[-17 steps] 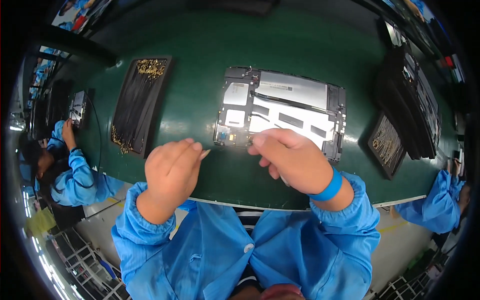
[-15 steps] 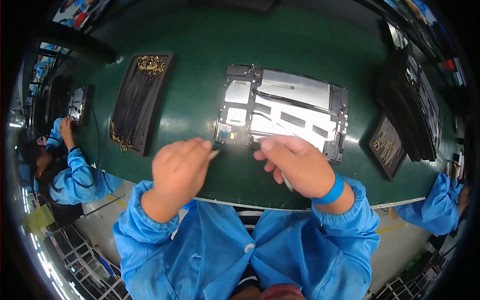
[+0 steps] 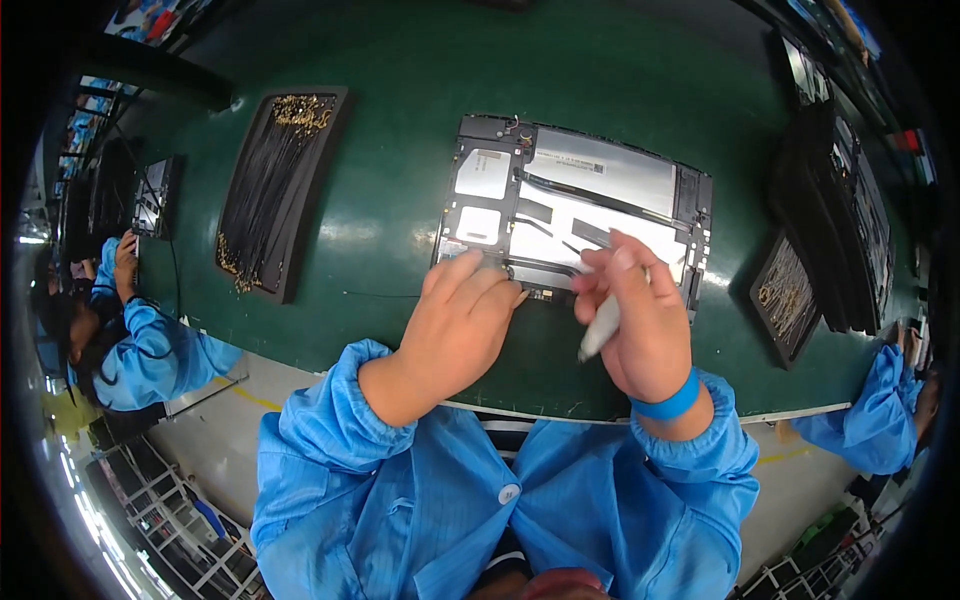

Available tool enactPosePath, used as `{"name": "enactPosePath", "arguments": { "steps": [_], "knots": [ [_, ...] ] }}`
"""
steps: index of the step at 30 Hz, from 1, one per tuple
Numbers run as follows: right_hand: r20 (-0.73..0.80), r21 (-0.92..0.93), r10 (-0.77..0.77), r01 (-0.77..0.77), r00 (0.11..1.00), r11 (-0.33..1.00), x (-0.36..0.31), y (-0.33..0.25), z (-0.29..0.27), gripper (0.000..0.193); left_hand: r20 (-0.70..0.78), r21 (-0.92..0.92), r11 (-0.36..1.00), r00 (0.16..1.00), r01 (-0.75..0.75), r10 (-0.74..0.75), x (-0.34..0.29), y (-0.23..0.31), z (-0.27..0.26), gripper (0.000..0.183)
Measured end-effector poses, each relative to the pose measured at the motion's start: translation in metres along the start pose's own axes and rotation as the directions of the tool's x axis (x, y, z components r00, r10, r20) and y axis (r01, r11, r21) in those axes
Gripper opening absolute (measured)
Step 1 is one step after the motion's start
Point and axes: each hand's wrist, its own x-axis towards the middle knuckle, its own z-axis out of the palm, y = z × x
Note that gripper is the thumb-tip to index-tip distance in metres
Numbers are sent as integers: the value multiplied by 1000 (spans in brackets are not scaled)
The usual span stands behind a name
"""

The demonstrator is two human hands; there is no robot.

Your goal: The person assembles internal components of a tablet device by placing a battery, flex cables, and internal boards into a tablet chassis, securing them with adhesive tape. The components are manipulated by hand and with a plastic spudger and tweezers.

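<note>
On the green table lies an opened tablet (image 3: 610, 170), its silver inner panels and black frame face up. My left hand (image 3: 455, 325) rests on its near left corner, fingers curled and pressed together. A thin black cable (image 3: 385, 295) runs out leftward from under that hand; its held end is hidden. My right hand (image 3: 640, 310), with a blue wristband, is over the tablet's near right part. A whitish pen-shaped tool (image 3: 602, 328) sits in its curled fingers, its pointed end toward me; the kind of tool cannot be made out.
At left lies a black tray (image 3: 322, 190) of black cables with gold ends. A second cable tray (image 3: 785, 295) sits at right, beside a leaning stack of black trays (image 3: 825, 220). Co-workers in blue sleeves (image 3: 160, 350) sit on both sides.
My left hand has moved right and onto the tablet's corner, and the black cable now shows beside it. My right hand has shifted right and turned, exposing more of the whitish tool.
</note>
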Motion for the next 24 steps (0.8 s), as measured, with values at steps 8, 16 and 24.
{"name": "enactPosePath", "arguments": {
  "steps": [8, 16, 24],
  "knots": [
    [52, -434, -710, 656, 702, 617, 19, 32, 6, 25, 61, -10, 1000, 998, 5, -4, 1, -4, 0, 17],
    [156, -482, -697, 669, 700, 565, 22, 39, 3, 24, 73, -28, 999, 997, 33, -30, 3, -2, -3, 21],
    [113, -403, -725, 698, 680, 592, 23, 43, 1, 19, 71, -25, 999, 997, 39, -38, 3, -2, -3, 21]
  ]
}}
